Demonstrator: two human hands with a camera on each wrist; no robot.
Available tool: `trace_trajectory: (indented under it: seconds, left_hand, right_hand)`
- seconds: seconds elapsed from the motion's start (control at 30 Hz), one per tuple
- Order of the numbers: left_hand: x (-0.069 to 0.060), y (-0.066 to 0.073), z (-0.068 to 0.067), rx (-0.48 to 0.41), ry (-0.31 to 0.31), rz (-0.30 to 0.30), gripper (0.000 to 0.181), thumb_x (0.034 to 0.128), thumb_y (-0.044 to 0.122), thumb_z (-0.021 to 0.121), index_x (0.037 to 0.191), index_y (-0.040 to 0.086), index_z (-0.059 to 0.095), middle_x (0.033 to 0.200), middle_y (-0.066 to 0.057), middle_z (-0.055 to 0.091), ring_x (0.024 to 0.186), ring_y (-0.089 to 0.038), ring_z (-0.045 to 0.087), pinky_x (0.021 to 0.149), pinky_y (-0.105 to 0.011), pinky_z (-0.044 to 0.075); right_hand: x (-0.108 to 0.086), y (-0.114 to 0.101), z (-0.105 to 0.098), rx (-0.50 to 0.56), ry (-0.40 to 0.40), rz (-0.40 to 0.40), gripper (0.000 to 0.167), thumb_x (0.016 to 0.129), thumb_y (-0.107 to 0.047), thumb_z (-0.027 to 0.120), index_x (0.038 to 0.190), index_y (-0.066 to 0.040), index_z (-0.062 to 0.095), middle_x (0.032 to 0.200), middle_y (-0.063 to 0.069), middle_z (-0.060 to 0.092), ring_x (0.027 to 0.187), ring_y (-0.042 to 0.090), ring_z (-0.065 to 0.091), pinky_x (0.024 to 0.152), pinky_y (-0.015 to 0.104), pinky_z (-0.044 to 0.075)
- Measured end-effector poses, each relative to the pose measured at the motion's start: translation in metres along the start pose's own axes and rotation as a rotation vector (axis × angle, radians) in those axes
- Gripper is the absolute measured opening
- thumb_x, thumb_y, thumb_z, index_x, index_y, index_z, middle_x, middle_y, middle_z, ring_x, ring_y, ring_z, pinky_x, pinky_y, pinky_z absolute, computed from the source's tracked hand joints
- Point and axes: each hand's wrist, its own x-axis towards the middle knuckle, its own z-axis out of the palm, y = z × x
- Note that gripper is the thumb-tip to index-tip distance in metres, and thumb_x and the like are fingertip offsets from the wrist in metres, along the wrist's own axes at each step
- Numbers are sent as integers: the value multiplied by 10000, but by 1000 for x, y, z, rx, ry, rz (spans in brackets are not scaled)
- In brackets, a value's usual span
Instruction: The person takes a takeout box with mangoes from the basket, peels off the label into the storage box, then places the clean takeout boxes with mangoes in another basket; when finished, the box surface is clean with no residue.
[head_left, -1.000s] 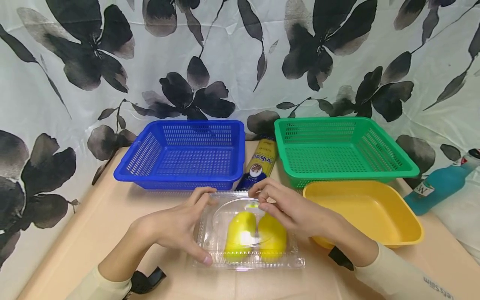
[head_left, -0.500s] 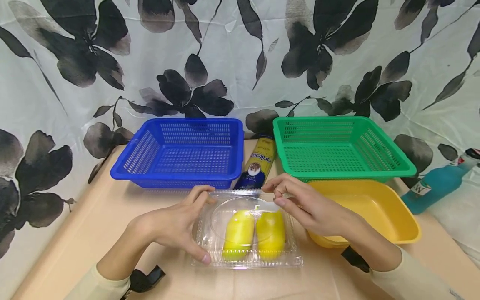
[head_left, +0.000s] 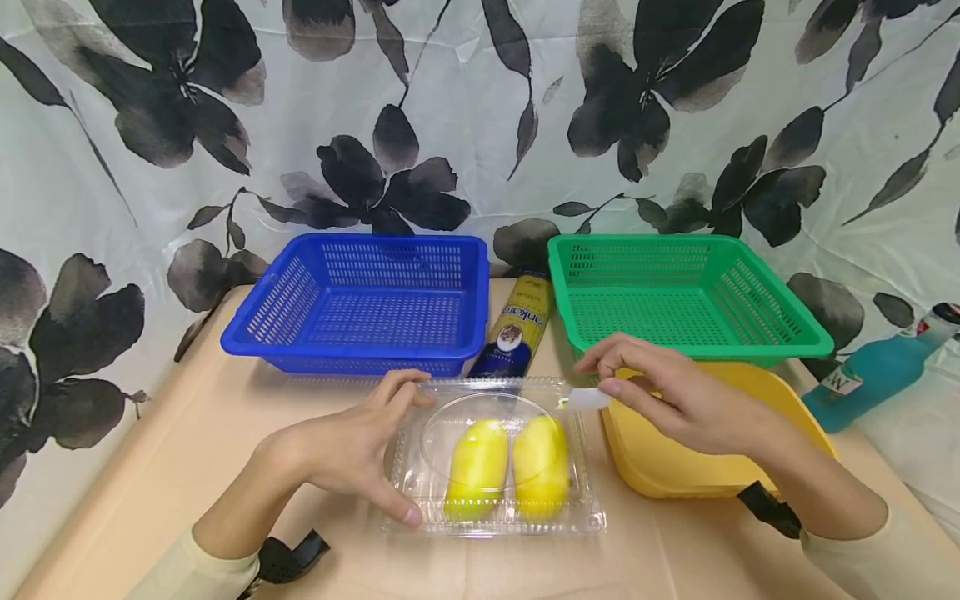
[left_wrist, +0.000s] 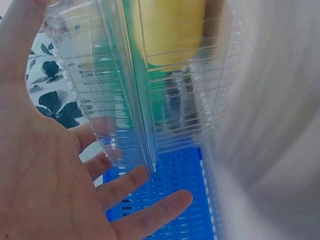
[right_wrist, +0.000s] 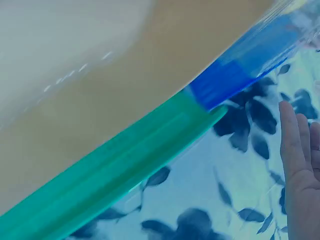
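A clear plastic clamshell container (head_left: 498, 492) lies lidded on the table in the head view, with two yellow mango-like fruits (head_left: 542, 467) inside. My left hand (head_left: 352, 458) holds the container's left side, thumb toward the front and fingers toward the back. In the left wrist view, the fingers (left_wrist: 145, 215) reach along the ridged container wall (left_wrist: 135, 90). At the back right corner of the lid, my right hand (head_left: 667, 396) pinches a white sticker (head_left: 587, 399), whose left end still touches the lid. The right wrist view shows only part of that hand, without the sticker.
Behind stand a blue basket (head_left: 375, 362) and a green basket (head_left: 697, 346), with a yellow-and-blue pasta packet (head_left: 517, 325) between them. A yellow tub (head_left: 637, 475) sits under the right forearm. A turquoise bottle (head_left: 873, 375) leans at the far right.
My right hand has moved right, drawing the white sticker from the lid's middle back toward its right corner. The left hand and container stay nearly in place.
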Motion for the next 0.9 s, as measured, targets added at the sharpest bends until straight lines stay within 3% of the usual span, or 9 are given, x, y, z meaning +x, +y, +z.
trace_trajectory:
  seconds: [0.17,0.47,0.63,0.9]
  left_hand:
    - [-1,0,1,-7,-1,10,1271,597,747,863,1521,63,320,1629,-108,160,1465,-342,323,1171,-563,354]
    - [1,-2,1,13,-2,17,1269,599,754,857,1518,61,323,1628,-105,152,1463,-340,324,1168,-550,364]
    - [0,-2,0,8,1,8,1265,591,764,854,1513,71,333,1628,-105,146,1465,-347,316,1166,-553,364]
    - [0,1,0,-5,2,-5,1272,587,744,871,1527,77,330,1636,-88,135,1474,-344,304,1179,-558,341]
  right_hand:
    - [-12,14,-12,-127,-24,92,220,1073,-65,512,1160,-260,566,1272,-77,604,1037,54,581,821,247,555]
    - [-32,39,-27,-248,-52,112,198,1045,-68,577,1097,-258,559,1166,-97,641,978,33,584,777,239,537]
    - [-37,50,-36,-244,-94,144,160,1049,-114,590,1082,-271,582,1083,-159,626,923,23,578,741,236,527]
    - [-49,66,-50,-208,-171,264,129,1060,-180,585,1019,-299,613,1016,-169,646,1014,28,657,806,271,572]
